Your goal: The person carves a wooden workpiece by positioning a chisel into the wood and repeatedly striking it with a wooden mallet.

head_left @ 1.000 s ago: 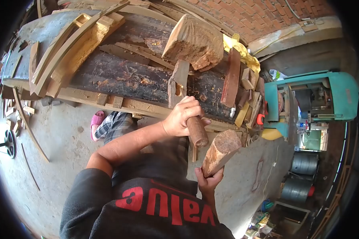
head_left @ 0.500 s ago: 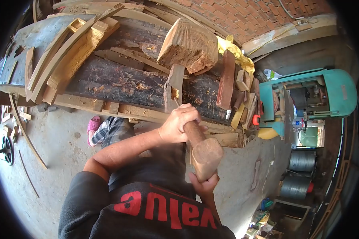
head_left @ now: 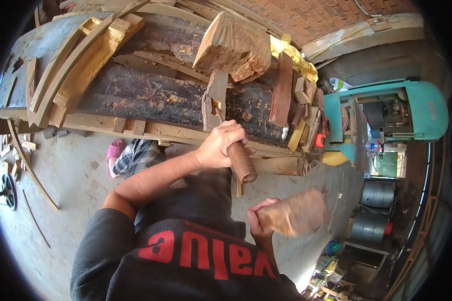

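Mallet (head_left: 299,213) is swinging away from chisel (head_left: 241,161).
Left hand (head_left: 223,144) is gripping chisel, right hand (head_left: 260,216) mallet; holding chisel steady should be helping.

Wooden block (head_left: 299,213) motion-blurred, its gripped end partly hidden.

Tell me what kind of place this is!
Probably a woodworking shop. The right hand holds what looks like a wooden mallet, a chunky wood block sits on dark, rough wood, and a big teal machine stands nearby.

The room has a brick wall (head_left: 316,17) and grey floor (head_left: 90,200).
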Tool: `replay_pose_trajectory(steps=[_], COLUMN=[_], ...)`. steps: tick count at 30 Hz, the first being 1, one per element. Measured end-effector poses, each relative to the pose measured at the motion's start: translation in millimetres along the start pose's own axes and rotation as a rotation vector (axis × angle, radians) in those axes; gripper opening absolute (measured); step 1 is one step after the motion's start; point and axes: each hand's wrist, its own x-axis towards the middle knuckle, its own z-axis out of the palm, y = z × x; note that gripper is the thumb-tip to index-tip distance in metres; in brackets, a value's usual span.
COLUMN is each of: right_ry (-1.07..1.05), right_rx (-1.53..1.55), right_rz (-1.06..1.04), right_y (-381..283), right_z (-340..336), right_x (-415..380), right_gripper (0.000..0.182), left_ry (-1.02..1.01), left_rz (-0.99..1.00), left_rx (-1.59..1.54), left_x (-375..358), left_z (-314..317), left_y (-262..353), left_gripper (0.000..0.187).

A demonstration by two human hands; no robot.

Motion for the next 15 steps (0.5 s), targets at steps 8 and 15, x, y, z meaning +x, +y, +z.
replay_pose_trajectory(steps=[8, 15], right_ry=[0.096, 0.19], right_rx=[0.297, 0.418], right_rz=[0.328, 0.222], right_y=[-38.0, -48.0], right_z=[9.7, -0.7], right_x=[38.6, 33.1], right_gripper=[0.049, 0.042], left_ry=[-0.097, -0.077], left_rz=[0.094, 0.152], left_rx=[0.081, 0.084], left_x=[7.3, -3.2], left_z=[-3.9, -6.3], left_y=[-0.1, 14.8], left_gripper=[0.031, 0.035])
